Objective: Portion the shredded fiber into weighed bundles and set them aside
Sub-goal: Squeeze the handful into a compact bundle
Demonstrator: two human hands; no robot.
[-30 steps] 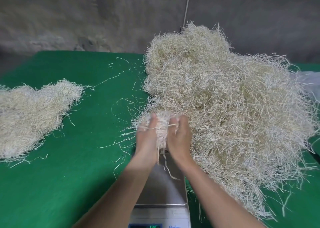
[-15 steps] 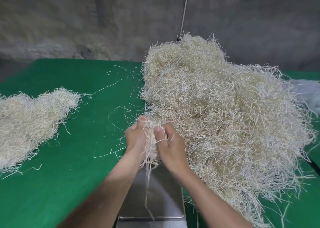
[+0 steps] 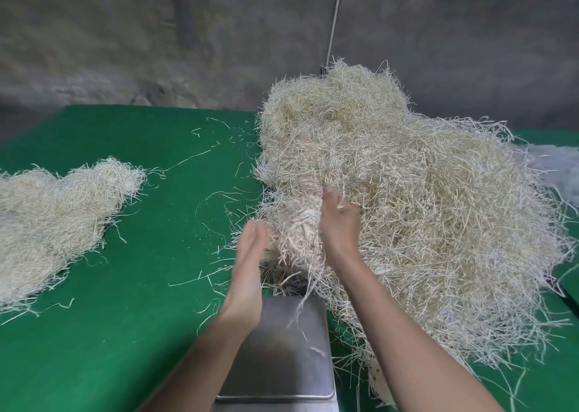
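Note:
A big loose pile of pale shredded fiber (image 3: 423, 208) covers the right half of the green table (image 3: 141, 317). At its near left edge a small fiber clump (image 3: 297, 233) hangs just above the far end of the steel scale platform (image 3: 282, 349). My right hand (image 3: 340, 223) grips the clump's right side, thumb up and fingers curled into the strands. My left hand (image 3: 250, 255), blurred, has straight fingers and its palm turned to the clump's left side. A few strands dangle down to the platform.
A lower heap of fiber (image 3: 47, 217) lies at the table's left edge. Stray strands are scattered over the green cloth between the two piles. A grey wall with a white cord (image 3: 333, 20) stands behind, and something pale and sheer (image 3: 554, 161) lies at the far right.
My hands have parted: the left one opened and slid down and left, while the right one stayed on the clump. The clump now looks fuller and hangs over the scale's far end.

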